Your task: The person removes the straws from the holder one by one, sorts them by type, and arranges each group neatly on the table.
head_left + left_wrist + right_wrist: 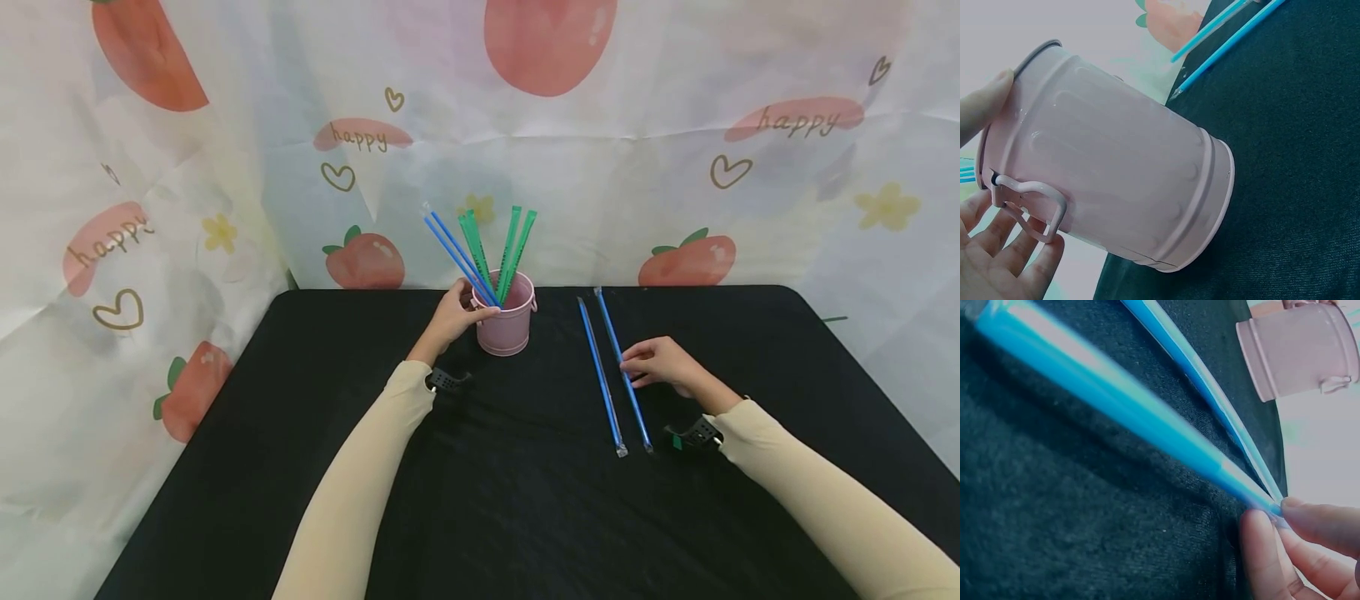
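Note:
My left hand (450, 317) grips the rim of a small pink bucket (504, 335), which stands upright on the table. In the left wrist view the thumb lies on one side of the bucket (1110, 156) and the fingers are beside its wire handle (1029, 203). Blue wrapped straws (457, 254) and slim green stick packets (516, 250) lean inside it. On the right, my right hand (663, 365) pinches a blue wrapped straw (1116, 415) between thumb and fingers. Another blue straw (600, 375) lies just left of that one.
A black cloth (495, 500) covers the table. Behind it and at the left hangs a pale curtain (555, 175) with fruit and heart prints, near the bucket. Both wrists wear dark straps (447, 381).

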Motion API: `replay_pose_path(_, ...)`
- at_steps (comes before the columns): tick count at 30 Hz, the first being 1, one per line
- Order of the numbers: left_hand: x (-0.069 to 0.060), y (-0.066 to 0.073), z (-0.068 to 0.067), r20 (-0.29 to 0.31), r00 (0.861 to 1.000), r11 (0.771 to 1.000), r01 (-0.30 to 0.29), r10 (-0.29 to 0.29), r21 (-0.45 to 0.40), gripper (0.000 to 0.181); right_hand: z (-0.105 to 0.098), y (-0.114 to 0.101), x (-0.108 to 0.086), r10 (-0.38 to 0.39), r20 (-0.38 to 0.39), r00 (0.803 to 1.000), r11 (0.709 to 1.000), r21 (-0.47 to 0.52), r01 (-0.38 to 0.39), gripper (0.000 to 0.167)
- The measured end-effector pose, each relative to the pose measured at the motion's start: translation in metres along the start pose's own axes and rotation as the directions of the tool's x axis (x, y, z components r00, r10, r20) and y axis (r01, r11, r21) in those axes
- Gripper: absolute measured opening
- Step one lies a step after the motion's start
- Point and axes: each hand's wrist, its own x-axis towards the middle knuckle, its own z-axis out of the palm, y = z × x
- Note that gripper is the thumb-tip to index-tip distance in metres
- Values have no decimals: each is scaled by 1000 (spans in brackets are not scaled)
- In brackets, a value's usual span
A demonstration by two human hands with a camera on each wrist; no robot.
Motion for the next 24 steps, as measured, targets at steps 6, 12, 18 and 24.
replay_pose_path(6, 0, 0, 0, -4, 1000, 1000, -7, 7, 11, 54, 0, 2, 2, 21, -11, 1000, 1000, -13, -21, 32)
replay_pose_path(12, 0, -1, 0, -4, 1000, 1000, -7, 7, 30, 51, 2, 3, 3, 33, -39, 999, 999, -21, -34, 31)
replay_pose_path(18, 0, -1, 0, -5, 1000, 1000, -7, 7, -7, 52, 5, 0, 4, 38, -49, 998, 999, -19, -39, 30)
replay_pose_path(24, 1, -1, 1, 0, 1000, 1000, -15, 15, -10, 51, 6, -3, 3, 52, -48, 998, 997, -48, -54, 29)
